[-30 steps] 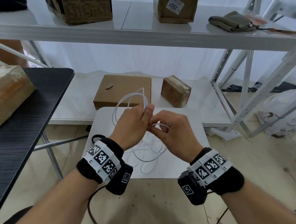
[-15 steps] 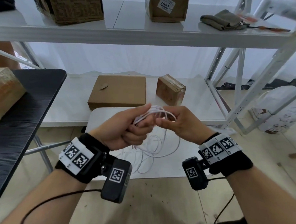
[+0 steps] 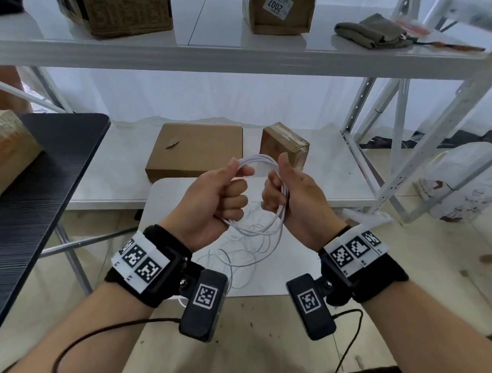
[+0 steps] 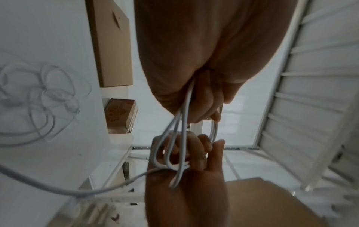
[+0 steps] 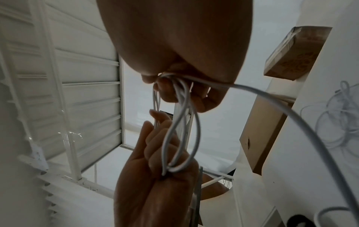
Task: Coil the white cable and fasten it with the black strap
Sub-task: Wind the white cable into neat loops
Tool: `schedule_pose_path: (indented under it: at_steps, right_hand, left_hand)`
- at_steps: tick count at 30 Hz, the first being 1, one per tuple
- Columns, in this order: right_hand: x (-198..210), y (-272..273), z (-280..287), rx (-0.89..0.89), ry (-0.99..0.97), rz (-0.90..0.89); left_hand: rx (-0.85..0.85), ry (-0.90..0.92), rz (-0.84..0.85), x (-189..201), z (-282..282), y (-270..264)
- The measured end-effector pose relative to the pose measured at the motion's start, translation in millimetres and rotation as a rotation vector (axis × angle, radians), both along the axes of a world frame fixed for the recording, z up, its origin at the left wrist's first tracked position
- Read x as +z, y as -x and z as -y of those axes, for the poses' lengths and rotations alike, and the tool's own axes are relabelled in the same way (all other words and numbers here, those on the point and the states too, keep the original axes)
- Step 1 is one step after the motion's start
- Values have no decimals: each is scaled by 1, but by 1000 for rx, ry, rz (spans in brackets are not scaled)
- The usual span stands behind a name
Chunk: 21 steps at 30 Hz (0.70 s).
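Note:
The white cable (image 3: pixel 254 159) is gathered into several loops held up between both hands over a small white table (image 3: pixel 165 196). My left hand (image 3: pixel 233 187) grips the coil's left side, thumb on top and fingers curled. On the right side my right hand (image 3: pixel 276 184) grips the loops in its fist. The cable's loose tail (image 3: pixel 243 260) hangs down and lies tangled on the table. The wrist views show the loops (image 4: pixel 180 138) (image 5: pixel 186 122) running from one fist to the other. A dark rounded thing (image 5: pixel 298 221) lies on the table; I cannot tell whether it is the black strap.
A black table (image 3: pixel 39 183) with a cardboard box (image 3: pixel 1 153) stands at the left. Behind the hands a low white shelf carries a flat carton (image 3: pixel 194 149) and a small taped box (image 3: pixel 285 144). White rack posts (image 3: pixel 394 150) and a bag (image 3: pixel 467 189) stand to the right.
Both hands have pulled apart from being pressed together, spreading the gathered loops into a round coil. More cable has come off the table into the coil.

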State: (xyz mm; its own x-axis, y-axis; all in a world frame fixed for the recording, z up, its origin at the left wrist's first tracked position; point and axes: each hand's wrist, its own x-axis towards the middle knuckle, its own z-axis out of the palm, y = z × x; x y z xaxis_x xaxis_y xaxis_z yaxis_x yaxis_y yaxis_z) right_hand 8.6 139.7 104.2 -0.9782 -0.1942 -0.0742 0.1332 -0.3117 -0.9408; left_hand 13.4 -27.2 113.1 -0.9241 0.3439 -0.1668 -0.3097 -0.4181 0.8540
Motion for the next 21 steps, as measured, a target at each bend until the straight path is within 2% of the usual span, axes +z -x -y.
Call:
schedule_pose_path:
  at_steps: [4, 9, 14, 21]
  right_hand:
    - [1, -1, 0, -84, 25, 40]
    - [2, -1, 3, -158, -45, 26]
    - [2, -3, 3, -187, -172, -27]
    - [1, -5, 5, -198, -59, 38]
  left_hand:
    - [-30, 218, -98, -6, -7, -4]
    - [-109, 132, -53, -8, -6, -4]
    - [-38, 229, -56, -12, -5, -4]
    - [50, 175, -44, -11, -18, -6]
